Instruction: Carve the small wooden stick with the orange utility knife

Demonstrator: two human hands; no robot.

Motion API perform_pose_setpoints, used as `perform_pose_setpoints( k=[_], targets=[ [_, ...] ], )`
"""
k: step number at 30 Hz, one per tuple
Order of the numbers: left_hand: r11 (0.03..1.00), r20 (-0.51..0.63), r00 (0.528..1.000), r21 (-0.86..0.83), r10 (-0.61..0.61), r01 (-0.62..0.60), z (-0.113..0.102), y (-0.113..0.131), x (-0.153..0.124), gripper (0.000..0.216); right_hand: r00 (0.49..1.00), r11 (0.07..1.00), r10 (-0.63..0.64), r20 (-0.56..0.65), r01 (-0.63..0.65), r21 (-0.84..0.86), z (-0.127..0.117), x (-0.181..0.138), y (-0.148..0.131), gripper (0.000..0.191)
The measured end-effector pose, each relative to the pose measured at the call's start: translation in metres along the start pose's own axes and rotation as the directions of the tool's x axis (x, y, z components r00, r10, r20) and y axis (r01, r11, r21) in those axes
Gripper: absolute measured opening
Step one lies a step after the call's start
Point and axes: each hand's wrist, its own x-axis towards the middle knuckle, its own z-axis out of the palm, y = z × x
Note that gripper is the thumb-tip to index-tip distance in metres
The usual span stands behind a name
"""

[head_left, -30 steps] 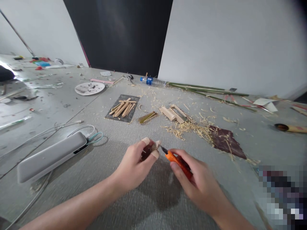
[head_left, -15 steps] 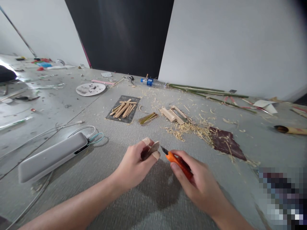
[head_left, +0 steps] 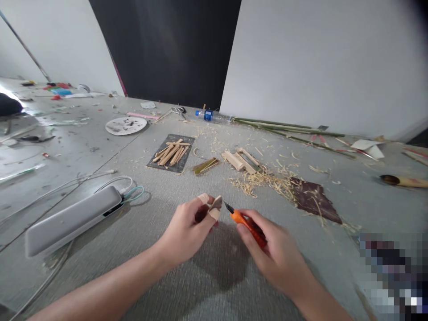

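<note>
My left hand (head_left: 187, 227) pinches a small flat greyish-brown piece (head_left: 216, 203) between thumb and forefinger; its lower part is hidden by the fingers, which carry light tape. In my right hand (head_left: 277, 249) is an orange utility knife (head_left: 249, 226), its dark tip pointing up and left, close to the edge of the piece. Whether the blade touches it I cannot tell. Beyond my hands, bamboo sticks (head_left: 172, 153) lie heaped on a dark board (head_left: 154, 164). To the right of them are green bamboo pieces (head_left: 206, 166) and pale split pieces (head_left: 242, 160).
Pale shavings (head_left: 261, 180) spread beside a dark red sheet (head_left: 312, 200). A grey power bank (head_left: 75, 220) with cables lies at left. Farther back are a stained white plate (head_left: 125, 126), a plastic bottle (head_left: 212, 116) and long green stalks (head_left: 287, 128). A hollow bamboo tube (head_left: 406, 181) lies at right.
The piece in my left hand has turned slightly, and the fingers have shifted around it. The knife in my right hand stays close to it, moved only slightly left.
</note>
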Motion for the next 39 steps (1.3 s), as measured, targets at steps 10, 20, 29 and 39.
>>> perform_pose_setpoints(
  k=[10, 20, 29, 39],
  targets=[
    [0.997, -0.044, 0.999, 0.079, -0.001, 0.005, 0.0005, -0.0010, -0.0004, 0.025, 0.999, 1.000, -0.018, -0.047, 0.018, -0.009, -0.0003, -0.0005, -0.0002, 0.028],
    [0.974, -0.055, 0.998, 0.227, 0.025, -0.012, 0.0005, 0.0004, -0.0014, 0.015, 0.999, 1.000, -0.016, -0.035, 0.016, -0.009, 0.0020, 0.0000, 0.0032, 0.028],
    [0.971, -0.092, 0.994, 0.237, 0.053, -0.030, -0.0004, 0.0035, -0.0003, 0.007, 1.000, 1.000, 0.004, -0.020, -0.004, 0.023, 0.0012, -0.0016, 0.0015, 0.027],
    [0.987, -0.134, 0.990, 0.149, -0.034, 0.054, -0.0012, 0.0020, 0.0017, 0.017, 1.000, 0.999, 0.007, 0.004, -0.008, 0.034, 0.0021, 0.0004, 0.0029, 0.024]
  ],
)
